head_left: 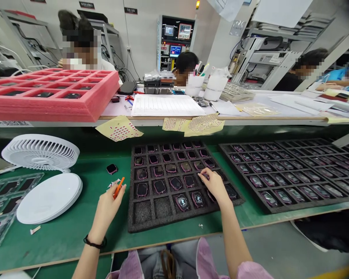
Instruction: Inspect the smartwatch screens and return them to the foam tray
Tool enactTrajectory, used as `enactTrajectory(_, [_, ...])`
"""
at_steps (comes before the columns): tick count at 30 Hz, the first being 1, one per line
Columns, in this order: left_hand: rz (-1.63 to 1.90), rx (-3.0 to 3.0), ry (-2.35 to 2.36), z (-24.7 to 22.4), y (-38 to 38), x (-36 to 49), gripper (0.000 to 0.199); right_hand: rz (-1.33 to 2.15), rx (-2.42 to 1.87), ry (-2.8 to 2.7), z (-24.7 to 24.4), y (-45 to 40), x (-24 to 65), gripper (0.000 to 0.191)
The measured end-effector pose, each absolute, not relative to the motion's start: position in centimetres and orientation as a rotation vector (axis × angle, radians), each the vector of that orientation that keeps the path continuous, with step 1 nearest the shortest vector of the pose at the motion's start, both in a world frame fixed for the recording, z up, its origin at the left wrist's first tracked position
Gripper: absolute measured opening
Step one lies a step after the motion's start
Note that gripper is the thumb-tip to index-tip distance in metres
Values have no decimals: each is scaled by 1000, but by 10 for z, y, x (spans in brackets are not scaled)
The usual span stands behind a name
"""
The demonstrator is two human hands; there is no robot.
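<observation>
Head view: left hand (106, 211) closed around an orange-handled tool (119, 188), tip angled toward the tray. Right hand (215, 186) curled downward, fingertips (203, 174) together on a pink-rimmed watch body (205, 177) seated in a black foam tray (151, 223); clamped or only resting, impossible to tell. Loose watch case (111, 169) on the green bench mat (61, 240), just left of the tray. Second loaded tray (272, 209) to the right; white desk fan (40, 152) at far left.

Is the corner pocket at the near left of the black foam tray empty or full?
Empty: the corner pocket of the black foam tray shows only bare foam, no pink-rimmed device.
</observation>
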State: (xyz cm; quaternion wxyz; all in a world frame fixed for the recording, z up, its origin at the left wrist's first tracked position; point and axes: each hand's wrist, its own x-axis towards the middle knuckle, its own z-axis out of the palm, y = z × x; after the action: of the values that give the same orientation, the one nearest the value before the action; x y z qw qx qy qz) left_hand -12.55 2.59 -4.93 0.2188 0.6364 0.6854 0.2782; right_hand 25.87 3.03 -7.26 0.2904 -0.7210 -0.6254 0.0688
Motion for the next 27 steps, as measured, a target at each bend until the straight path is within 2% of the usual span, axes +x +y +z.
enactTrajectory(4, [530, 1730, 2046, -51, 25, -139, 32, -9, -2074, -1622, -77, 25, 273, 31])
enactTrajectory(7, [527, 1706, 2086, -53, 25, -140, 32, -175, -2339, -1499, -78, 22, 288, 37])
enactTrajectory(10, [619, 1717, 1956, -53, 25, -131, 32, -119, -2372, -1489, -80, 22, 301, 38])
enactTrajectory(13, [716, 1760, 1693, -47, 20, -109, 36, -43, -2317, -1513, -76, 19, 301, 30])
enactTrajectory(16, [754, 1704, 1339, -33, 11, -79, 42, 187, -2045, -1366, -59, 10, 278, 25])
enactTrajectory(18, [679, 1624, 1058, -23, 4, -57, 44, 515, -1630, -1155, -44, 1, 249, 38])
enactTrajectory(20, [614, 1552, 888, -14, -2, -38, 45, 887, -1282, -1011, -30, -7, 216, 43])
enactTrajectory(23, [620, 1507, 822, -8, -6, -16, 44, 1286, -980, -815, -19, -12, 173, 31])
enactTrajectory(27, [643, 1508, 840, -10, -6, -5, 43, 1453, -825, -664, -18, -9, 143, 24])
